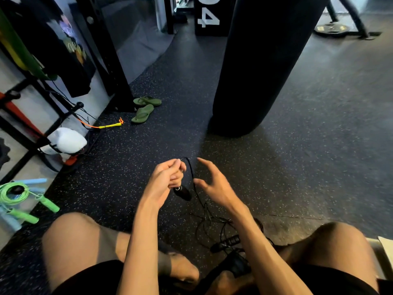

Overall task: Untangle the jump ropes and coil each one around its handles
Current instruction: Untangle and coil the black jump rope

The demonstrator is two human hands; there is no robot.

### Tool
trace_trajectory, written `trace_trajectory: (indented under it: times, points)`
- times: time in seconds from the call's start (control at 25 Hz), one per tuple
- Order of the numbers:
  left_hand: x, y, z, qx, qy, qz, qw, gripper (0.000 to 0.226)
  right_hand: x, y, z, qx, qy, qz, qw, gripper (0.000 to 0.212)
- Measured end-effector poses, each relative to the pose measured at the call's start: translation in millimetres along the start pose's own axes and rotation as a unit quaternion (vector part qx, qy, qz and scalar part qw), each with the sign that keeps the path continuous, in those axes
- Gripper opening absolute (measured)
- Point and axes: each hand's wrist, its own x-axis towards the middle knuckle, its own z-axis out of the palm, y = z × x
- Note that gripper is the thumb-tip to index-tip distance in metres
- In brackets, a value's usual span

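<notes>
Head view, only one given: a black handle (183, 193) is being gripped by the left hand (167, 177), fingers curled tight round it, mid-scene and lifted above the floor (297, 145). The black rope (192, 176) is being led out of the top of that fist in a small loop and dropped on the right side into a loose tangle (212, 222) lying near, between the knees. The right hand (214, 184) is being held spread, thumb just beside the rope, nothing pinched; whether the rope is being touched cannot be told. More black handles (227, 243) are being left on the floor by the tangle. A green rope (12, 194) is being kept aside at the near left. Judged: the rope is being read as thin, light, limp and probably slick, so it is best pinched between thumb and forefinger close to the gripped handle. The handles are being read as stiff and easy to hold.
</notes>
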Motion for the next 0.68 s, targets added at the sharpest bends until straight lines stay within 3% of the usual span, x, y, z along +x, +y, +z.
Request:
trace_trajectory:
  times: [0.16, 0.4, 0.68]
  points:
    - [0.8, 3.3, 10.4, -0.080, -0.020, 0.023, 0.996, 0.026, 9.6, -11.8, 18.7, 0.073, -0.051, -0.012, 0.996, 0.006]
    - [4.8, 4.9, 8.4, -0.170, 0.096, 0.141, 0.971, 0.029, -15.7, 23.5, 12.3, 0.052, -0.109, 0.092, 0.988, 0.013]
    - [17.0, -22.7, 1.1, 0.031, 0.180, 0.229, 0.956, 0.030, -17.6, -5.9, -20.6, 0.073, -0.189, 0.023, 0.979, 0.010]
